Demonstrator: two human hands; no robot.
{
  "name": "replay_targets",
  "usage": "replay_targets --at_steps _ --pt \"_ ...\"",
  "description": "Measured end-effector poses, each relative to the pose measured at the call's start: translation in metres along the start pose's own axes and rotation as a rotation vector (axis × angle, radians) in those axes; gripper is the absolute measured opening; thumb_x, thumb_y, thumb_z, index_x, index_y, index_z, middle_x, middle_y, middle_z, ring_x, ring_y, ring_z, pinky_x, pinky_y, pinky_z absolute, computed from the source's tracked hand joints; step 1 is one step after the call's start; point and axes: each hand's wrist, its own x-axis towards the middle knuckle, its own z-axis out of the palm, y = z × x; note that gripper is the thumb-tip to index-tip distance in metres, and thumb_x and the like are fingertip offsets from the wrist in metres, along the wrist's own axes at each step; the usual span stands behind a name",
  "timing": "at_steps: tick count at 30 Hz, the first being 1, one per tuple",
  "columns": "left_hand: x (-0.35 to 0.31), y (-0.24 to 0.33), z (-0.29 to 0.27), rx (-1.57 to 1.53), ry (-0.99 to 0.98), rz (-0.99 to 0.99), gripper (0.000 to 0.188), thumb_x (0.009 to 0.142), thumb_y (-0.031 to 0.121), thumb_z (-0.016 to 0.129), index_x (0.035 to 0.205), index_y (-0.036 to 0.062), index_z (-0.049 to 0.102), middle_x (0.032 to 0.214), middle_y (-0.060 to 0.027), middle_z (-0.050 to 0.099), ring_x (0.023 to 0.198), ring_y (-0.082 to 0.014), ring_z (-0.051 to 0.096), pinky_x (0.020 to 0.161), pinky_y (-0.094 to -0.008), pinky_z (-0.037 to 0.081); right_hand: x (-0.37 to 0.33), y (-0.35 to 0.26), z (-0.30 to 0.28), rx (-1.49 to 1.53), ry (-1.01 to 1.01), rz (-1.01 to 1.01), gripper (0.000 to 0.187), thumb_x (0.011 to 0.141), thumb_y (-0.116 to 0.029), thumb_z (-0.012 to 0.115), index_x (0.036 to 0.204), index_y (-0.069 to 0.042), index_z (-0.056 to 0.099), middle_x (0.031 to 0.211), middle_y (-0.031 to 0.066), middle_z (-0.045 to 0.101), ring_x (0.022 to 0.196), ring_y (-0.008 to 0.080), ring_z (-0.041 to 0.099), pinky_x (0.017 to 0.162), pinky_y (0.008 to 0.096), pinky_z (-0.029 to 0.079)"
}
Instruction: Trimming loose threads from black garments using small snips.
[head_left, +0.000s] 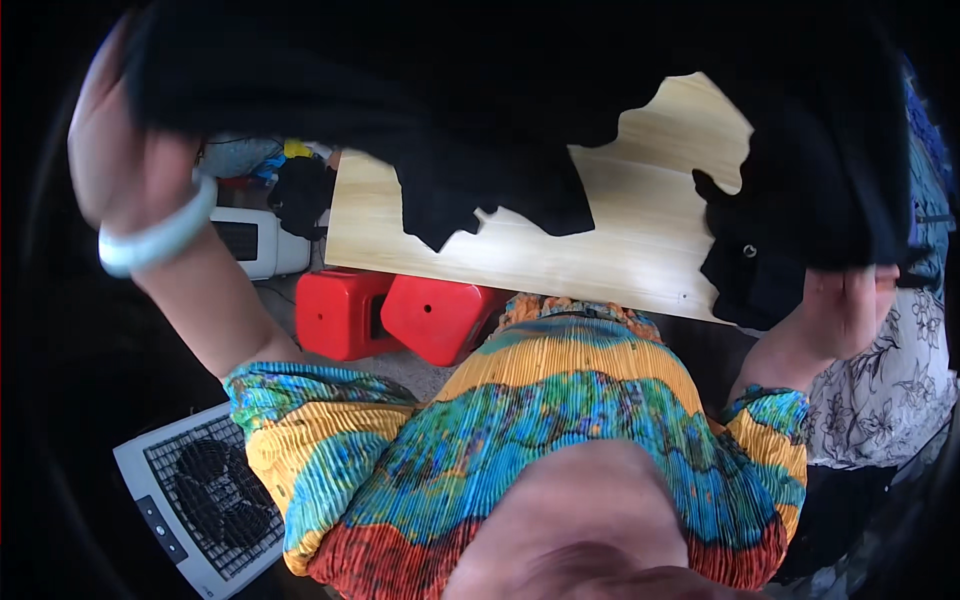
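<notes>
Raised high in front of me, a black garment [480,110] hangs between my two hands with an uneven lower edge. A small round metal fastener [750,251] shows on its right part. My left hand [140,150], with a pale bangle [160,235] at the wrist, grips the garment's upper left side; its fingertips are partly hidden and blurred. At the lower right, my right hand [848,308] has its fingers closed on the garment's edge. Through the gaps in the cloth a light wooden tabletop [480,265] is visible.
Two red plastic stools [435,315] stand below the table's near edge. A white box-shaped appliance [275,245] is to their left. A grey fan unit [215,500] is at lower left. Floral fabric [880,390] lies at right; a dark bundle [300,190] is left of the table.
</notes>
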Motion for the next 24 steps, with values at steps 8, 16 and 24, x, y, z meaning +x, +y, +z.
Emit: replay_targets --at_steps 8,16,24 --pt "-0.005 0.038 -0.009 0.407 -0.103 0.163 0.031 0.085 0.008 0.030 0.106 -0.0095 0.044 0.101 -0.0252 0.050 0.092 -0.0324 0.053 0.079 -0.0416 0.045 0.063 -0.024 0.061 0.453 -0.990 0.141 0.015 0.069 -0.006 0.061 0.061 0.001 0.050 0.058 0.0162 0.055 0.041 0.0197 0.050 0.037 0.0247 0.038" --pt "0.039 0.043 -0.034 1.176 -0.236 0.518 0.032 0.084 0.009 0.031 0.106 -0.0105 0.044 0.101 -0.0250 0.051 0.091 -0.0322 0.053 0.079 -0.0404 0.045 0.059 0.022 0.135 0.269 -0.674 0.472 0.019 0.064 -0.005 0.066 0.075 0.000 0.052 0.071 0.0055 0.056 0.062 0.0096 0.052 0.057 0.0224 0.041" --pt "0.213 -0.101 -0.151 -0.080 0.122 0.006 0.010 0.078 0.013 0.049 0.078 0.0029 0.052 0.074 -0.0076 0.057 0.062 -0.0140 0.054 0.055 -0.0282 0.046 0.125 0.177 0.225 0.109 -0.102 0.543 0.035 0.077 -0.019 0.057 0.102 0.001 0.046 0.077 0.0014 0.053 0.063 0.0058 0.049 0.056 0.0176 0.039"
